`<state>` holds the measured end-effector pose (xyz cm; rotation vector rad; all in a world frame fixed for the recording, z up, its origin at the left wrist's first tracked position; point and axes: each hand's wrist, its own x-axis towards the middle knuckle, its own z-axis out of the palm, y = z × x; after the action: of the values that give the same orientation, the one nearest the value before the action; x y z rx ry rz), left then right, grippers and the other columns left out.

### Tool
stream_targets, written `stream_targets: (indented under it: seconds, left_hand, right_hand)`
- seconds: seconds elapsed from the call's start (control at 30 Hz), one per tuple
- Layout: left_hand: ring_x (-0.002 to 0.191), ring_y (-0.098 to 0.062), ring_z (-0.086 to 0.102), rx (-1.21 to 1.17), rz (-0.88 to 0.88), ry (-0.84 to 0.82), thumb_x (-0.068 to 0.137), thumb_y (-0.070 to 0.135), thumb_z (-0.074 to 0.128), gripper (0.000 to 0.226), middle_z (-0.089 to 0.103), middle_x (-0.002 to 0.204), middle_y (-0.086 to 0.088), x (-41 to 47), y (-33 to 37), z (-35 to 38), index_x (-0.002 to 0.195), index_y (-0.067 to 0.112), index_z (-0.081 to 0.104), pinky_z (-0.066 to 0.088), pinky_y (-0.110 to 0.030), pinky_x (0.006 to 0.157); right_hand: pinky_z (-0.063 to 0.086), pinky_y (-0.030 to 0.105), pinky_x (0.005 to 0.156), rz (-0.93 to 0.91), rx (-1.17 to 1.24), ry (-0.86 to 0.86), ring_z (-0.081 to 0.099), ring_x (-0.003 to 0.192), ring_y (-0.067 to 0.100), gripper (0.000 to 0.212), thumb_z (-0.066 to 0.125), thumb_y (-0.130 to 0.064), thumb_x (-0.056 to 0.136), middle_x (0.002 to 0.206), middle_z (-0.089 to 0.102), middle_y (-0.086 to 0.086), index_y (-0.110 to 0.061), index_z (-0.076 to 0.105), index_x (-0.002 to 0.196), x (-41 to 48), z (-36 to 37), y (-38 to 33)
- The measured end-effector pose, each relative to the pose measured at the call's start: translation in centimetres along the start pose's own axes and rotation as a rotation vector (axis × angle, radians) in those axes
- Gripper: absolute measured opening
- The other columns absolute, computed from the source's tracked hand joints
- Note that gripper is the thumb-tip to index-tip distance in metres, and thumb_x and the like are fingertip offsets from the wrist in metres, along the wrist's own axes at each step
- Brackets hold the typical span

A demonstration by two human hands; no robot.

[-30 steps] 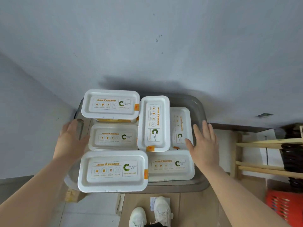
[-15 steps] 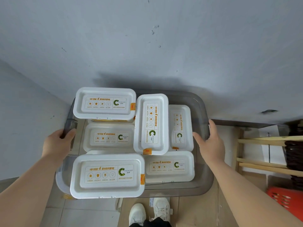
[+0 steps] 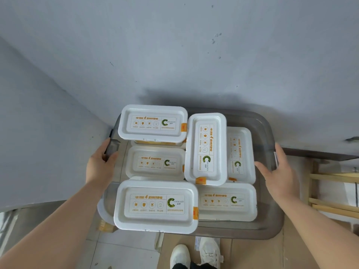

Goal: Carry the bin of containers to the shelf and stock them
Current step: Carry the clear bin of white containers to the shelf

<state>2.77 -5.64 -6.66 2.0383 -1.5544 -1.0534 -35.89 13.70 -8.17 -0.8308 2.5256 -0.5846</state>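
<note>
Fingers (image 3: 108, 146) of the left hand (image 3: 100, 165) curled over the left rim of the smoky grey translucent plastic bin (image 3: 270, 133), thumb inside against the wall, clamped on it. Fingers (image 3: 279, 152) of the right hand (image 3: 279, 175) wrapped over the right rim likewise, thumb lying inward toward the lids, gripping the bin's edge. Bare forearms reaching back to both lower corners.

Bin held up off the ground between the two hands, close before a pale grey painted wall (image 3: 174, 55) with small scuffs; rounded corners, glossy see-through walls, floor visible through the near side.

Inside, rectangular white lidded containers (image 3: 155, 205) with rounded corners, matte moulded lids with raised rims, each printed with orange text, small icons and a green C mark, plus an orange tab at one short end. Stacked unevenly: one high at the far left (image 3: 153, 123), yellowish contents showing beneath its lid; one lower at mid left (image 3: 155, 163); the nearest left one overhanging the bin's front rim. One turned lengthwise in the middle (image 3: 206, 149), resting atop neighbours; another lengthwise beside it at the right (image 3: 240, 154), lower; one crosswise at the near right (image 3: 226, 201).

Below, white sneakers (image 3: 196, 255) on brown cardboard sheet and pale floor tiles (image 3: 124, 251). At right, light wooden slats (image 3: 334, 191).
</note>
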Motion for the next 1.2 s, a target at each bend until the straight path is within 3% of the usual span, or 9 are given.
stream_targets:
  seconds: [0.13,0.27,0.4,0.5,0.6,0.73,0.9,1.1,1.2]
  left_hand:
    - [0.068,-0.026,0.053,-0.035,0.004,0.030,0.093,0.022,0.058,0.047,0.063,0.083,-0.021,0.0,-0.1,0.1,0.138,0.032,0.049,0.048,-0.033,0.068]
    - [0.065,-0.026,0.048,-0.053,-0.020,0.060,0.092,0.023,0.059,0.045,0.058,0.078,-0.020,-0.5,0.1,-0.2,0.135,0.031,0.052,0.046,-0.031,0.065]
    - [0.062,-0.025,0.044,-0.090,-0.063,0.049,0.091,0.022,0.061,0.045,0.052,0.074,-0.012,-2.0,0.9,-0.9,0.134,0.031,0.053,0.044,-0.029,0.058]
    - [0.057,-0.020,0.044,-0.120,-0.083,0.039,0.091,0.021,0.062,0.044,0.052,0.071,-0.011,-3.7,2.5,-1.6,0.133,0.030,0.054,0.044,-0.022,0.050]
    - [0.061,-0.021,0.048,-0.159,-0.094,0.022,0.091,0.022,0.063,0.045,0.055,0.074,-0.011,-5.5,4.3,-2.5,0.134,0.030,0.054,0.045,-0.026,0.056]
    - [0.052,-0.017,0.042,-0.147,-0.071,0.008,0.091,0.020,0.062,0.044,0.049,0.063,-0.006,-8.2,7.0,-3.8,0.134,0.028,0.054,0.044,-0.020,0.050]
    - [0.052,-0.017,0.044,-0.133,-0.015,-0.024,0.091,0.022,0.062,0.044,0.051,0.066,-0.007,-12.5,11.0,-5.9,0.134,0.028,0.053,0.043,-0.020,0.047]
    - [0.058,-0.020,0.044,-0.122,0.077,-0.093,0.092,0.022,0.060,0.043,0.052,0.078,-0.011,-18.5,14.6,-8.2,0.133,0.031,0.053,0.041,-0.015,0.038]
    - [0.057,-0.021,0.040,-0.102,0.122,-0.124,0.091,0.021,0.059,0.044,0.048,0.070,-0.011,-21.4,15.7,-8.3,0.134,0.030,0.052,0.040,-0.025,0.046]
  right_hand:
    - [0.050,0.040,0.073,-0.006,0.011,0.011,0.063,0.078,0.031,0.076,0.064,-0.039,0.088,0.120,0.064,0.017,-0.027,0.024,0.151,0.1,-0.4,-0.4]
    - [0.053,0.040,0.074,-0.007,0.013,0.022,0.062,0.069,0.024,0.072,0.064,-0.040,0.087,0.118,0.066,0.010,-0.028,0.028,0.149,0.0,-1.5,-0.6]
    - [0.050,0.039,0.082,-0.008,0.001,0.032,0.063,0.088,0.027,0.070,0.065,-0.038,0.087,0.133,0.059,0.004,-0.026,0.032,0.148,-0.9,-3.3,-0.7]
    - [0.046,0.037,0.082,0.011,0.027,0.033,0.060,0.101,0.032,0.069,0.067,-0.035,0.087,0.124,0.063,0.009,-0.025,0.035,0.147,-1.9,-5.1,-0.6]
    - [0.045,0.036,0.084,0.017,0.049,0.030,0.059,0.104,0.033,0.068,0.066,-0.033,0.088,0.124,0.062,0.013,-0.023,0.034,0.148,-3.2,-7.3,-0.2]
    - [0.048,0.042,0.088,0.042,0.060,0.041,0.059,0.106,0.036,0.069,0.065,-0.035,0.088,0.116,0.064,0.021,-0.025,0.032,0.148,-5.3,-10.5,0.5]
    - [0.045,0.041,0.093,0.069,0.116,0.085,0.058,0.110,0.033,0.070,0.066,-0.037,0.087,0.119,0.065,0.014,-0.025,0.034,0.148,-9.3,-15.7,1.5]
    - [0.046,0.033,0.080,0.110,0.126,0.162,0.060,0.104,0.034,0.070,0.067,-0.038,0.086,0.122,0.064,0.005,-0.029,0.034,0.147,-15.1,-22.3,3.4]
    - [0.052,0.037,0.076,0.137,0.114,0.206,0.064,0.094,0.031,0.070,0.067,-0.043,0.084,0.109,0.069,0.010,-0.035,0.034,0.145,-18.3,-25.0,5.1]
